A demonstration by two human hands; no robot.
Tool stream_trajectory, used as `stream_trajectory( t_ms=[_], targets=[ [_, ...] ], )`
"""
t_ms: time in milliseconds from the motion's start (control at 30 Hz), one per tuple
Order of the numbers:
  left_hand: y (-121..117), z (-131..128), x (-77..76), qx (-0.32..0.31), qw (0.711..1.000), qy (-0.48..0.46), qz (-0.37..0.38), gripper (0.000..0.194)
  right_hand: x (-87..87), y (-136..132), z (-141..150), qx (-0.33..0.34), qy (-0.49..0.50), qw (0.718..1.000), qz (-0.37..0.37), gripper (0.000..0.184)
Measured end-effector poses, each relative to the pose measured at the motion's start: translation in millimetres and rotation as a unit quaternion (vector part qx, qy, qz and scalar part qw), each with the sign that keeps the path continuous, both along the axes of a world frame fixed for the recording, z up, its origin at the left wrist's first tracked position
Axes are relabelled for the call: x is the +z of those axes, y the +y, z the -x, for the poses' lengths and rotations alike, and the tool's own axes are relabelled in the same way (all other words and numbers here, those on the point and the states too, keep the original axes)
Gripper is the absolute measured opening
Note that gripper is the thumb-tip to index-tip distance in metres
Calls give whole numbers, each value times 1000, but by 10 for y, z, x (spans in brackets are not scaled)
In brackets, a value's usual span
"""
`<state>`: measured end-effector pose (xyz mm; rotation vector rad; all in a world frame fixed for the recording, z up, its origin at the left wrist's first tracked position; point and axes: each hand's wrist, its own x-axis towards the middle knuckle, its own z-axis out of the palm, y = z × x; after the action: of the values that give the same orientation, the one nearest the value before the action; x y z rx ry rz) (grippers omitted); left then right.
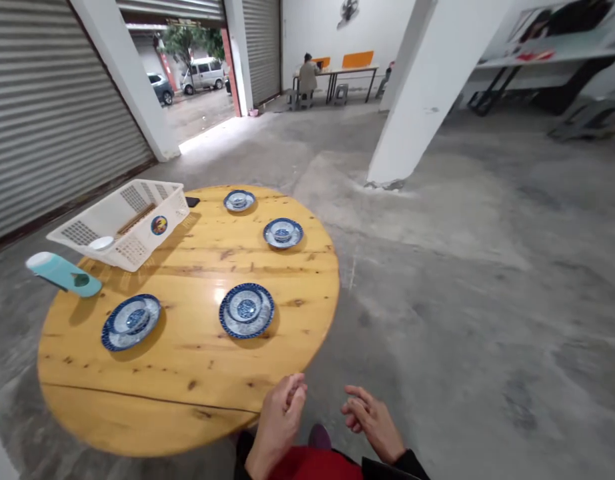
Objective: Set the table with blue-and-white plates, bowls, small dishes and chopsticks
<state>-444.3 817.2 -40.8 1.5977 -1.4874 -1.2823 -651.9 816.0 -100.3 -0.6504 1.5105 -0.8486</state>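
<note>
My left hand (280,417) hovers at the near edge of the round wooden table (187,380), fingers loosely curled, holding nothing. My right hand (370,420) hangs just off the table's edge over the floor, fingers relaxed and slightly apart, also empty. The nearest dish is a blue-and-white plate with a small bowl on it (246,310), ahead of my left hand. A second such set (131,321) sits to the left, and two smaller sets (283,233) (239,200) lie further back.
A white plastic basket (122,223) stands at the table's back left with a small white dish inside. A teal container (62,273) overhangs the left edge. A white pillar (417,100) rises beyond; a person sits at a distant table (307,77).
</note>
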Motion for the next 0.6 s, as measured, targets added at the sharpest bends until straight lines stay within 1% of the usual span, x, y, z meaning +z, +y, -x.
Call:
stream_trajectory(
  t_ms=[67, 133, 233, 333, 433, 500, 600],
  targets=[
    [-41, 442, 51, -54, 999, -2, 1, 45, -48, 112, 454, -51, 6, 999, -11, 54],
    [-106, 793, 131, -105, 994, -12, 7, 42, -99, 211, 825, -95, 9, 995, -22, 55],
    [-237, 1137, 246, -146, 988, -35, 20, 39, -210, 298, 1197, -134, -1, 990, -33, 58],
    [-386, 1330, 295, -148, 987, -52, 28, 39, -361, 300, 1358, -146, -21, 989, -33, 60],
    [-549, 1470, 273, -150, 987, -56, 24, 39, -473, 230, 1407, -152, -25, 988, -14, 61],
    [-681, 1558, 232, -145, 988, -54, 20, 39, -487, 133, 1460, -152, -13, 988, 0, 62],
    [-938, 1688, 145, -123, 991, -40, 18, 39, -420, -123, 1636, -137, -2, 991, -9, 65]
  ],
)
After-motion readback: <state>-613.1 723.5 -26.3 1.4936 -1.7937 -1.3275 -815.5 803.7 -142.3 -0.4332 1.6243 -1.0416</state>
